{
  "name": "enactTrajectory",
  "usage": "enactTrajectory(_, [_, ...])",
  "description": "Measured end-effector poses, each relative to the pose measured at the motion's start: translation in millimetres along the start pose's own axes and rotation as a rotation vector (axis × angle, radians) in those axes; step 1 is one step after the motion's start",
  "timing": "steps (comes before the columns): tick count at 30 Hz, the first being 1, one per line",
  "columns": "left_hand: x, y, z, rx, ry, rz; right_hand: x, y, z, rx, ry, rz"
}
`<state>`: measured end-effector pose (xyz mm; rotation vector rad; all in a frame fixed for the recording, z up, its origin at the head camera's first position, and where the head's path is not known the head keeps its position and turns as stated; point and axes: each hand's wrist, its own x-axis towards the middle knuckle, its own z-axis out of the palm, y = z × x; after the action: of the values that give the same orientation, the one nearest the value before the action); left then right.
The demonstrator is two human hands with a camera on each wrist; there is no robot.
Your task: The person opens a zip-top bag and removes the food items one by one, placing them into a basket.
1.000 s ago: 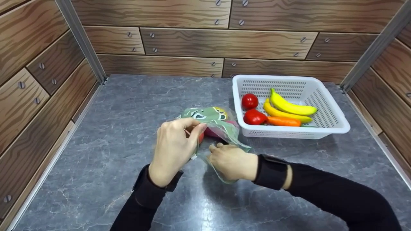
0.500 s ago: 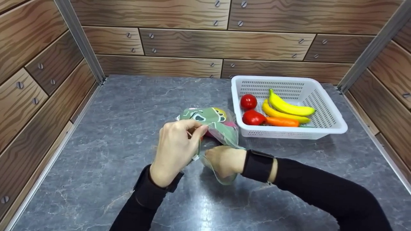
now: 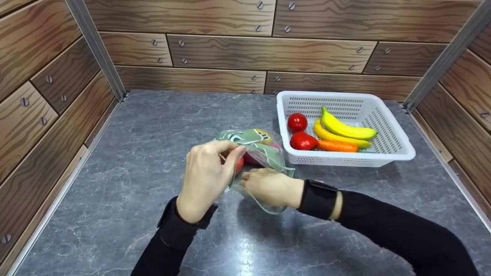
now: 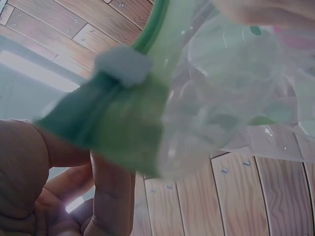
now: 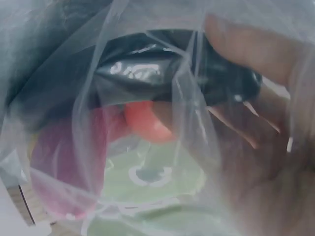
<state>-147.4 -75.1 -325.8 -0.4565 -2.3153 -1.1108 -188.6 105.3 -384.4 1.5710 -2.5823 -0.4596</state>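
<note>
A way lies open along the left edge of the desk (image 3: 134, 153) to its far corner, but the basket (image 3: 341, 160) blocks the far right corner and the bag (image 3: 270, 153) the middle.

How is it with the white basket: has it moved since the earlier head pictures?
No. In the head view, the white basket keeps its place against the wood-patterned wall behind it, shifting neither left nor right.
</note>
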Motion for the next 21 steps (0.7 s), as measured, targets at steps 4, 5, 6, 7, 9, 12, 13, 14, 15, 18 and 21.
enactTrajectory(4, [0.0,0.9,-1.4,0.007,0.003,-0.013,-11.1,3.6,-10.9,0.124,0.193,0.011])
enactTrajectory(5, [-0.1,1.3,-2.1,0.008,0.005,-0.018,-14.5,4.3,-15.0,0.164,0.227,0.018])
enactTrajectory(6, [-0.1,1.5,-2.8,0.010,0.008,-0.021,-18.4,5.0,-19.4,0.214,0.261,0.025])
enactTrajectory(7, [0.0,1.7,-3.2,0.010,0.009,-0.024,-22.8,5.9,-23.3,0.266,0.301,0.029])
enactTrajectory(9, [0.2,1.8,-4.0,0.011,0.014,-0.028,-32.4,7.5,-31.3,0.363,0.383,0.032])
enactTrajectory(12, [0.5,1.7,-4.7,0.013,0.015,-0.027,-46.7,9.5,-42.0,0.464,0.497,0.011])
enactTrajectory(13, [0.6,1.6,-4.7,0.013,0.015,-0.028,-51.2,9.9,-45.0,0.485,0.537,0.001])
enactTrajectory(14, [0.6,1.5,-4.8,0.015,0.015,-0.028,-55.6,10.1,-48.5,0.500,0.570,-0.005])
enactTrajectory(15, [0.6,1.5,-4.7,0.014,0.016,-0.027,-60.3,10.3,-52.4,0.513,0.600,-0.008])
enactTrajectory(18, [0.4,1.3,-4.7,0.013,0.020,-0.027,-75.2,12.5,-65.2,0.565,0.688,-0.022])
enactTrajectory(21, [0.3,1.0,-4.8,0.010,0.027,-0.025,-91.4,17.7,-80.4,0.644,0.778,-0.032])
